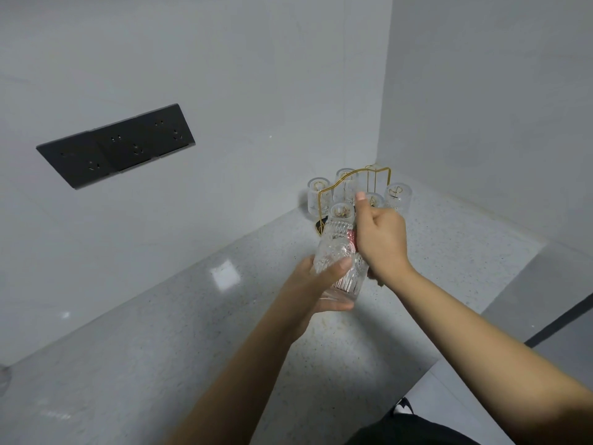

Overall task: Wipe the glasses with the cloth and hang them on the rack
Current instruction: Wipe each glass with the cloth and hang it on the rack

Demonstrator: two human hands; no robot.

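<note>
My left hand [316, 285] grips a tall ribbed clear glass [337, 252] around its lower part, holding it tilted above the counter. My right hand [380, 236] is curled at the glass's upper right side, holding a red cloth [351, 239], of which only a small patch shows between hand and glass. Behind them in the corner stands a gold wire rack [353, 176]. Several ribbed glasses hang upside down on it, one at the left [317, 195] and one at the right [398, 195].
The speckled grey counter [192, 332] runs along a white wall with a black socket panel [117, 144]. A second wall closes the corner on the right. The counter's front edge drops off at the lower right, where dark clothing shows.
</note>
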